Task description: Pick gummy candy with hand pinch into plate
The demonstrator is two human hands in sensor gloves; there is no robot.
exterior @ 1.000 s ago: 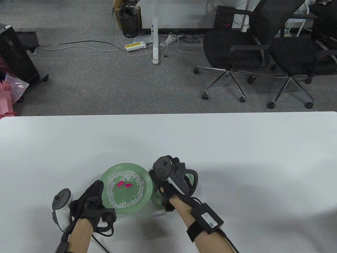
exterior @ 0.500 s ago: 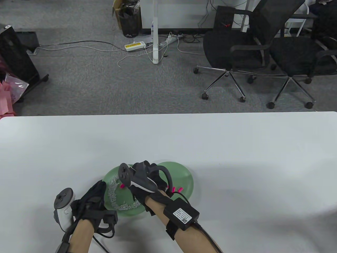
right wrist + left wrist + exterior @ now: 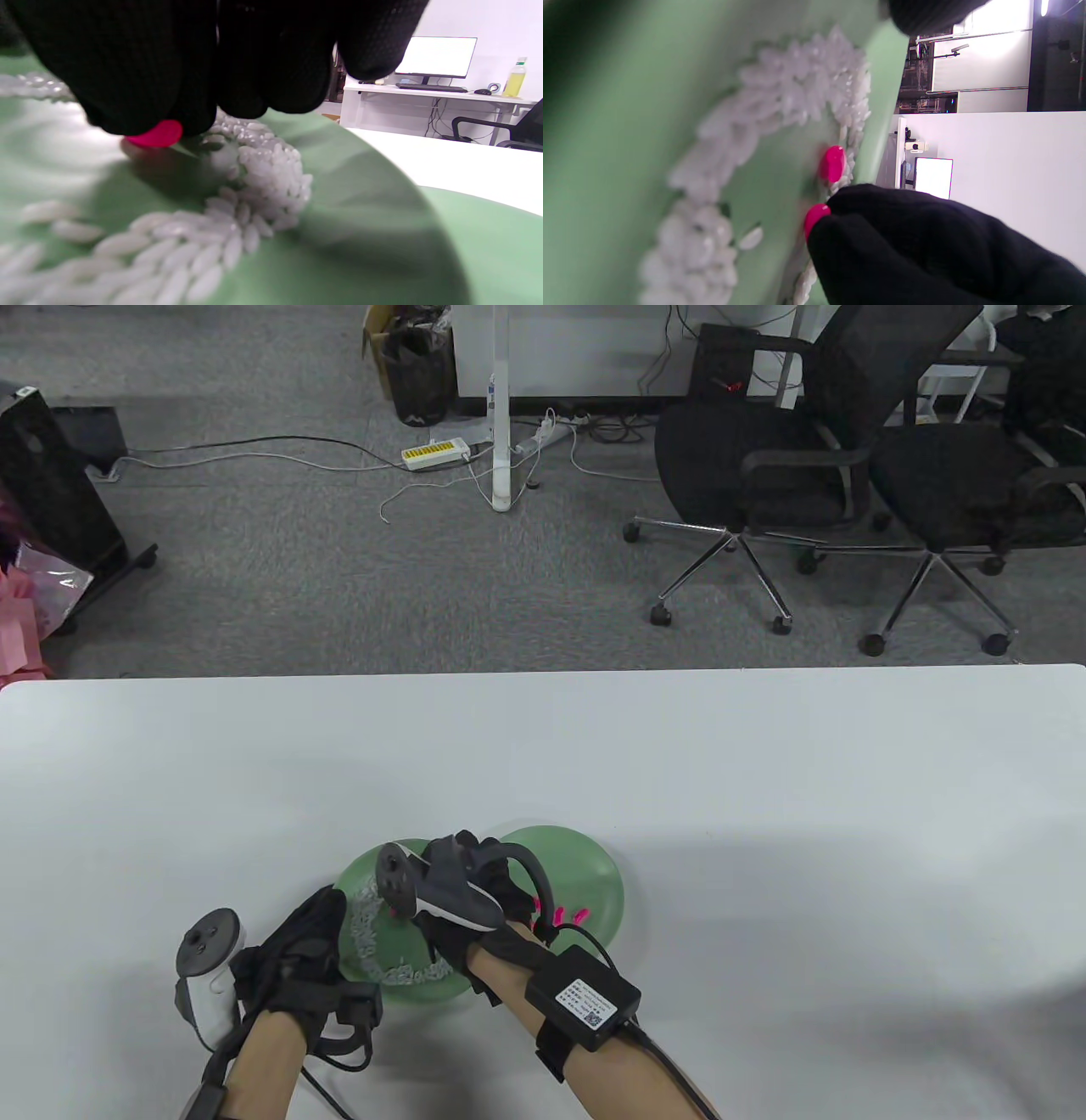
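A green plate [image 3: 424,991] with a ring of white rice [image 3: 411,976] sits near the table's front edge. My right hand [image 3: 428,918] is over it and pinches a pink gummy candy [image 3: 157,133] down on the plate's middle. The pinched candy also shows in the left wrist view [image 3: 814,214], with a second, free gummy [image 3: 832,163] just beside it by the rice. A second green plate [image 3: 585,869] to the right holds a few pink gummies [image 3: 560,914]. My left hand [image 3: 301,946] rests against the rice plate's left rim with the fingers stretched forward.
The two plates overlap slightly at the middle. The white table [image 3: 764,814] stretches far to the back and right. Office chairs [image 3: 764,466] and cables lie on the floor beyond the table's far edge.
My right hand has moved left from the right plate to the rice plate and dropped its fingers onto a gummy. The right plate and its gummies have come into sight. The left hand barely moved.
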